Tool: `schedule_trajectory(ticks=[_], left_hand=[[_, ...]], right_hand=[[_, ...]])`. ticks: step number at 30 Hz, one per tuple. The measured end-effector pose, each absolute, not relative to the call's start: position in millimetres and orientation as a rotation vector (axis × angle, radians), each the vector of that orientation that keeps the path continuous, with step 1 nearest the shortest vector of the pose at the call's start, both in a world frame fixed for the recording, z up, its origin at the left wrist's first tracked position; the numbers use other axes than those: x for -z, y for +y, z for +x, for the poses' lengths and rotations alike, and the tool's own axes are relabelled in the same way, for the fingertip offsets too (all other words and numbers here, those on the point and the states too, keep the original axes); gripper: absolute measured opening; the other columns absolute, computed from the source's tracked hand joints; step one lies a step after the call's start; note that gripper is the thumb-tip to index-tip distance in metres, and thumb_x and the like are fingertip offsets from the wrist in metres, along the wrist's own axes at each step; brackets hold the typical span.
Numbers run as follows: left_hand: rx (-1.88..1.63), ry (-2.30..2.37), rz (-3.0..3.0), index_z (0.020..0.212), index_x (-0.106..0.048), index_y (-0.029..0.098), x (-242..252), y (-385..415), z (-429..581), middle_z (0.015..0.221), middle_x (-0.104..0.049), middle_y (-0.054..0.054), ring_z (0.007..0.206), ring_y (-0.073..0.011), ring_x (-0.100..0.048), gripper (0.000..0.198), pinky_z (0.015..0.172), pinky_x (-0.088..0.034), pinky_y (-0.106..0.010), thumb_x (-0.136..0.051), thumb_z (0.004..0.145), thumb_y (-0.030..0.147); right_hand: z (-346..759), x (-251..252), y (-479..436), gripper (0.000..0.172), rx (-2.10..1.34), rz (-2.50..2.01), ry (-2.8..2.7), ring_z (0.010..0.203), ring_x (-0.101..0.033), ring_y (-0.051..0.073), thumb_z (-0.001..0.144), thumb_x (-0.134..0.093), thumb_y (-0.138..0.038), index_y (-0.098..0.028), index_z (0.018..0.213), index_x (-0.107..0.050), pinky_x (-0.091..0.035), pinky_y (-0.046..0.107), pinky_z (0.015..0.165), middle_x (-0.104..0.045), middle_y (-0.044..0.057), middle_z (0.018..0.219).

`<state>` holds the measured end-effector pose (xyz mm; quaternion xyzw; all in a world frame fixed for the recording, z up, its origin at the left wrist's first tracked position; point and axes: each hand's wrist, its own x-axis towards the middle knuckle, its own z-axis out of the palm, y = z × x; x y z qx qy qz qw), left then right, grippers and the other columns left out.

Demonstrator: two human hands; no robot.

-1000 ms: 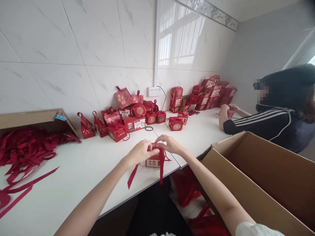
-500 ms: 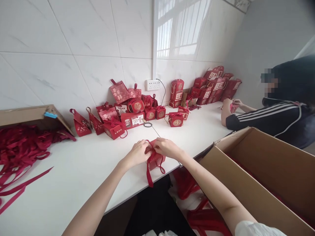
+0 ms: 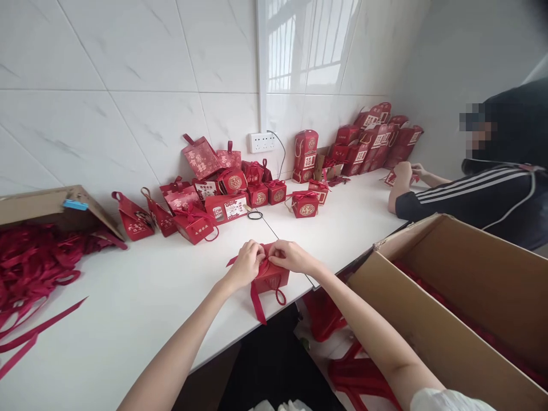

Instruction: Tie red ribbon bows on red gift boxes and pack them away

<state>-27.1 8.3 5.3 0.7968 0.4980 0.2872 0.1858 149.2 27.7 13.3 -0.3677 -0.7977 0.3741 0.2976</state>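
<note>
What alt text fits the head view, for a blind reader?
The left hand and right hand pinch a red ribbon on a red box at the white table edge. More boxes stand along the wall, loose ribbons lie left, and another person works at right.

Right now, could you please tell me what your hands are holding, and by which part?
The left hand and right hand both pinch the red ribbon on top of the small red box, which rests on the white table.
</note>
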Motion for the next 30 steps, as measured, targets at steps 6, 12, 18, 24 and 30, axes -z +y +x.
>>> schedule_trajectory(ticks=[6, 12, 18, 24, 30], left_hand=[[-0.839, 1.358, 2.242, 0.071, -0.041, 0.02, -6, 9, -27, 0.084, -0.05, -0.005, 0.084, -0.0203, -0.049, 0.012, 0.08, -0.043, -0.039, -0.038, 0.083, 0.018], [-0.823, 1.354, 2.251, 0.073, -0.048, 0.02, -10, 9, -26, 0.082, -0.051, -0.004, 0.081, -0.0206, -0.05, 0.004, 0.077, -0.043, -0.037, -0.051, 0.072, 0.017], [-0.976, 1.37, 2.225, 0.069, -0.042, 0.02, -5, 6, -22, 0.079, -0.05, -0.003, 0.079, -0.0184, -0.051, 0.009, 0.075, -0.045, -0.034, -0.044, 0.077, 0.016], [-1.097, 1.441, 2.184, 0.073, -0.043, 0.021, 0, 6, -17, 0.081, -0.052, -0.002, 0.08, -0.0184, -0.052, 0.008, 0.073, -0.045, -0.033, -0.045, 0.076, 0.013], [-1.026, 1.447, 2.233, 0.074, -0.048, 0.02, -7, 3, -12, 0.083, -0.054, -0.002, 0.083, -0.0187, -0.054, 0.006, 0.075, -0.046, -0.033, -0.048, 0.078, 0.015]], right_hand=[[156, -12, 34, 0.016, -1.206, -0.929, -2.04, 0.059, -0.043, 0.01, 0.077, -0.053, -0.029, -0.015, 0.071, -0.057, -0.037, 0.024, 0.057, -0.054, -0.001, 0.065], [156, -8, 34, 0.015, -1.236, -0.914, -1.989, 0.061, -0.043, 0.01, 0.077, -0.053, -0.029, -0.015, 0.075, -0.058, -0.036, 0.024, 0.059, -0.054, -0.001, 0.066], [152, -16, 28, 0.01, -1.15, -0.958, -2.044, 0.055, -0.04, 0.009, 0.074, -0.056, -0.025, -0.016, 0.071, -0.055, -0.033, 0.023, 0.054, -0.05, -0.003, 0.062], [151, -21, 27, 0.012, -1.013, -1.011, -2.185, 0.054, -0.037, 0.008, 0.072, -0.059, -0.021, -0.018, 0.067, -0.049, -0.03, 0.022, 0.052, -0.043, -0.005, 0.059], [163, -12, 39, 0.029, -1.362, -0.788, -2.032, 0.056, -0.033, 0.009, 0.075, -0.062, -0.043, -0.017, 0.07, -0.05, -0.027, 0.023, 0.052, -0.039, -0.005, 0.059]])
